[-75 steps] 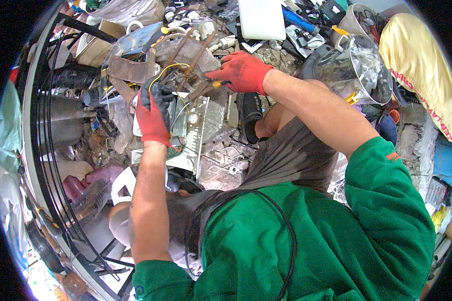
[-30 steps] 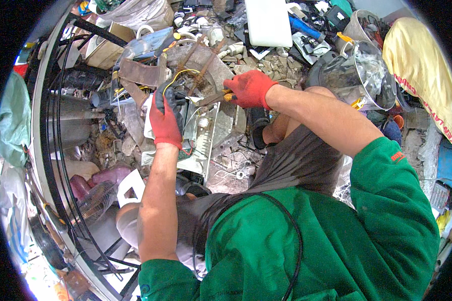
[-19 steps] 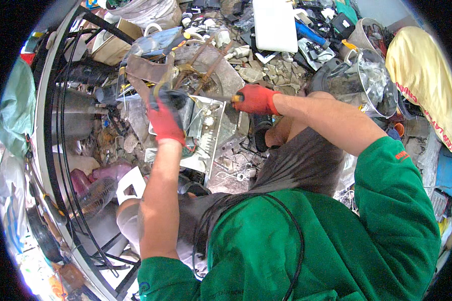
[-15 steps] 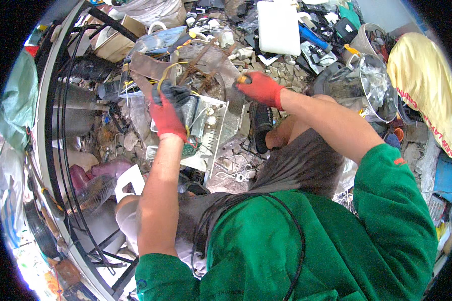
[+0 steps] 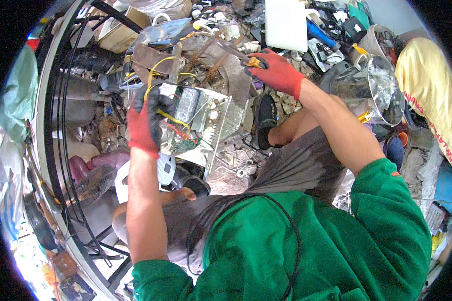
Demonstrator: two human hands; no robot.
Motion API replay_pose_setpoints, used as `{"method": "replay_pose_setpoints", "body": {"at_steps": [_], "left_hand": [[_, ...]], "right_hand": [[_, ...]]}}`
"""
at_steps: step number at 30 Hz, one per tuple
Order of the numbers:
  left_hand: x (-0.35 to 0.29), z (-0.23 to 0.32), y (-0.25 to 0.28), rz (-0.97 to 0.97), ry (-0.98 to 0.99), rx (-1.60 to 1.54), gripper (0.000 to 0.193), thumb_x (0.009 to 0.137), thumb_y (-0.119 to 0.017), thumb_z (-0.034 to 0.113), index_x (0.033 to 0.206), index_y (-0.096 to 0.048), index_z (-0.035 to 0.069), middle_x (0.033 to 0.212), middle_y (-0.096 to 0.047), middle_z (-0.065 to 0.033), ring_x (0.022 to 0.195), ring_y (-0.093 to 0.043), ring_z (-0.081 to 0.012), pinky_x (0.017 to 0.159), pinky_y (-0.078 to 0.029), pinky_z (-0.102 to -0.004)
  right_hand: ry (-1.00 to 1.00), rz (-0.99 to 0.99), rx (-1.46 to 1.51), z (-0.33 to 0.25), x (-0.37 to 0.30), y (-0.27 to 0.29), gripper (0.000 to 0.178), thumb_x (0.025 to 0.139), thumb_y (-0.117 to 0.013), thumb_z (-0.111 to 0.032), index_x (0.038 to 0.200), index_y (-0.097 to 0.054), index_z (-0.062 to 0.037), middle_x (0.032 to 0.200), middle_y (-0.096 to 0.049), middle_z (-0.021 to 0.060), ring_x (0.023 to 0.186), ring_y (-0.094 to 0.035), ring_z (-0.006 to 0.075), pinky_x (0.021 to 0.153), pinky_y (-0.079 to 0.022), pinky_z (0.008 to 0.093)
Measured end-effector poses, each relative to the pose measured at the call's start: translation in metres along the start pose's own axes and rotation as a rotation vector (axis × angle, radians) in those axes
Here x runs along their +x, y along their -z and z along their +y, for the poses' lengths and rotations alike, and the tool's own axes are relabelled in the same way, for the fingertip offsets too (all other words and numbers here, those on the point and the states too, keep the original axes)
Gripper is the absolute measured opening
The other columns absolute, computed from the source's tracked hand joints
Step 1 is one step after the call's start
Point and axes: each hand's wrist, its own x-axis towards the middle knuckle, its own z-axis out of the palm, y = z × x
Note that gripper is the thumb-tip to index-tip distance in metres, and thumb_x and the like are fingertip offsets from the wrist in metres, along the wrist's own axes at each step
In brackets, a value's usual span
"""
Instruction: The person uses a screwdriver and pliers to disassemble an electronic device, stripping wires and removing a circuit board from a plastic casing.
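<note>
Holding yellow wire (image 5: pixel 160 60) in curled fingers (image 5: pixel 154 103) of left hand (image 5: pixel 145 120), gripping yellow-handled tool (image 5: pixel 255 62) in closed right hand (image 5: pixel 278 75), with both wider apart than before.

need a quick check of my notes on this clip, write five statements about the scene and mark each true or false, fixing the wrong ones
1. The left hand holds a yellow wire. True.
2. The right hand grips a tool with a yellow-orange handle. True.
3. Both hands are bare. False: both wear gloves, partly red.
4. The case near the left hand lies open. True.
5. The case is to the right of the right hand. False: it is to the left of that hand.
</note>
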Motion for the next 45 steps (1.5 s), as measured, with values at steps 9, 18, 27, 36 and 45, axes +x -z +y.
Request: {"method": "replay_pose_setpoints", "body": {"at_steps": [9,18,27,36,45], "left_hand": [[-0.062,0.056,0.08,-0.232,0.26,0.281,0.031,0.097,-0.054,0.023,0.117,-0.06,0.001,0.087,-0.063,-0.0037,0.075,-0.059,-0.0125,0.069,-0.049,-0.0271],[-0.099,0.049,0.131,-0.116,0.16,0.467,0.036,0.099,-0.051,0.03,0.118,-0.059,0.001,0.089,-0.067,-0.0091,0.077,-0.065,-0.0166,0.066,-0.051,-0.0275],[-0.095,0.07,0.118,0.045,0.099,-0.14,0.035,0.1,-0.045,0.031,0.111,-0.059,0.002,0.08,-0.066,-0.0095,0.069,-0.066,-0.021,0.061,-0.058,-0.0327],[-0.09,0.104,0.056,-0.17,-0.158,-0.779,0.034,0.104,-0.037,0.033,0.117,-0.055,0.008,0.081,-0.054,-0.0041,0.071,-0.054,-0.0194,0.075,-0.054,-0.0408],[-0.139,0.093,-0.023,-0.562,-0.086,-0.757,0.041,0.098,-0.046,0.044,0.086,-0.061,0.009,0.059,-0.059,-0.0127,0.05,-0.057,-0.0307,0.056,-0.046,-0.05]], "right_hand": [[0.034,-0.145,0.02,-0.01,0.006,-0.004,0.052,0.087,-0.068,-0.024,0.132,-0.052,-0.002,0.109,-0.062,0.0105,0.089,-0.061,0.015,0.079,-0.051,0.0291],[0.06,-0.288,0.431,-0.1,0.036,0.006,0.041,0.087,-0.068,-0.022,0.12,-0.06,0.0006,0.099,-0.066,0.0047,0.087,-0.058,0.0108,0.079,-0.048,0.0273],[-0.185,-0.458,1.05,-0.129,0.008,-0.055,0.036,0.088,-0.066,-0.013,0.12,-0.056,-0.0005,0.101,-0.066,0.0064,0.085,-0.063,0.0146,0.075,-0.051,0.0297],[0.063,-0.404,0.805,-0.152,-0.042,-0.088,0.054,0.082,-0.073,-0.01,0.13,-0.048,-0.0046,0.1,-0.062,0.0026,0.09,-0.061,0.0124,0.083,-0.051,0.0298],[-0.231,-0.562,1.727,-0.156,-0.056,-0.098,0.032,0.085,-0.069,-0.007,0.115,-0.061,-0.0048,0.106,-0.067,0.0074,0.094,-0.066,0.0181,0.083,-0.054,0.0335]]}}
